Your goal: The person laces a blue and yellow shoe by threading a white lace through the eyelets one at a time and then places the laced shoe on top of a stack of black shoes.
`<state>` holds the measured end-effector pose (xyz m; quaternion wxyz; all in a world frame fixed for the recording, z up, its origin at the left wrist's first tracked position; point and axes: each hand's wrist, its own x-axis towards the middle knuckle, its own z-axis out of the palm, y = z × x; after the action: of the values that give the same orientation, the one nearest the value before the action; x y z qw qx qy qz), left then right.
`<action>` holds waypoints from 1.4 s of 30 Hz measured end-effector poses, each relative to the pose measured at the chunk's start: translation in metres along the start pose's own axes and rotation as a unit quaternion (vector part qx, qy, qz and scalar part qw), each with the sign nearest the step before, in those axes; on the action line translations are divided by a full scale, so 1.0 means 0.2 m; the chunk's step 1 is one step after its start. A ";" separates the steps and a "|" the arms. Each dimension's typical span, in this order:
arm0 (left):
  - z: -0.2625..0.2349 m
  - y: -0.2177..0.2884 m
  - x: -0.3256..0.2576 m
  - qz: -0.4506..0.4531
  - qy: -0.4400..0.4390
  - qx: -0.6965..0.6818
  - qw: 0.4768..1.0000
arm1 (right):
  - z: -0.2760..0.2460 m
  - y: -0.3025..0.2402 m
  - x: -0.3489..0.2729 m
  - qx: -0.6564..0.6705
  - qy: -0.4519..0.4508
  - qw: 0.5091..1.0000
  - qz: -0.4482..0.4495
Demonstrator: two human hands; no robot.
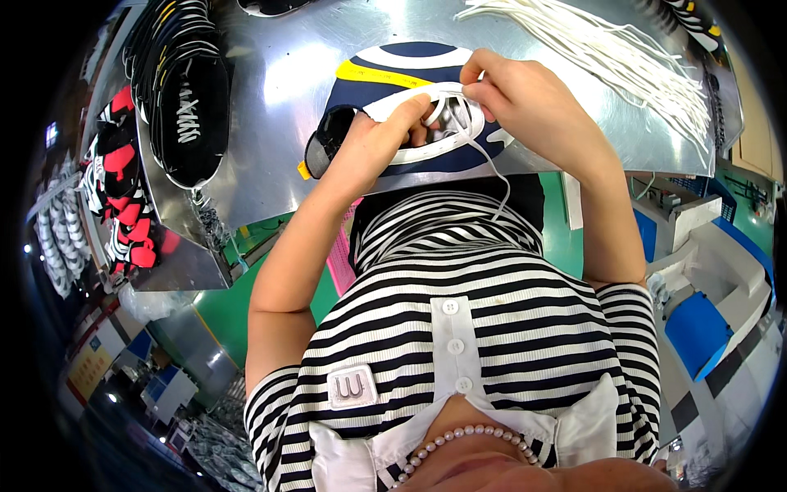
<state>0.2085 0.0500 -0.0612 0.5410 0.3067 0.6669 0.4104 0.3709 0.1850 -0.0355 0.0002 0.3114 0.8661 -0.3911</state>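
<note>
A navy and white shoe upper (385, 78) with a yellow stripe lies on the shiny metal table (279, 90) in front of me. My left hand (373, 139) grips its near edge, thumb and fingers pressing the white trim around the lace opening. My right hand (512, 90) pinches a thin white lace (492, 168) at that opening; the lace's loose end hangs down over the table edge toward my striped shirt.
A bundle of white laces (607, 45) lies spread at the table's far right. A stack of black and white shoe uppers (184, 90) sits at the left, with red and black ones (123, 197) beyond. Green floor and blue and white bins (697, 328) are at the right.
</note>
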 end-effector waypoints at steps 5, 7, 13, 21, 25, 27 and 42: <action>-0.02 -0.04 0.02 0.085 0.078 -0.039 0.993 | 0.18 0.13 0.05 0.127 0.104 0.981 -0.108; -0.03 -0.06 0.01 0.078 0.102 -0.031 0.991 | 0.14 0.14 -0.02 0.148 0.045 0.986 -0.069; 0.02 0.02 0.03 0.051 0.052 -0.015 0.997 | 0.09 0.08 0.12 0.270 0.148 0.945 -0.111; 0.04 0.06 0.11 -0.028 0.106 0.010 0.994 | 0.29 0.14 0.18 0.195 0.195 0.959 -0.063; 0.05 0.03 0.10 0.012 0.126 0.031 0.991 | 0.30 0.14 0.18 0.192 0.213 0.955 -0.073; 0.06 0.04 0.10 0.017 0.113 0.024 0.993 | 0.30 0.14 0.19 0.165 0.206 0.963 -0.062; -0.18 0.24 -0.27 0.032 -0.030 -0.341 0.939 | 0.35 0.14 0.20 0.047 0.268 0.962 -0.016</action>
<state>0.1845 0.0189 0.0100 0.6195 0.1373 0.4605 0.6206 0.3373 0.1733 -0.1135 -0.2526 0.3903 0.8200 -0.3339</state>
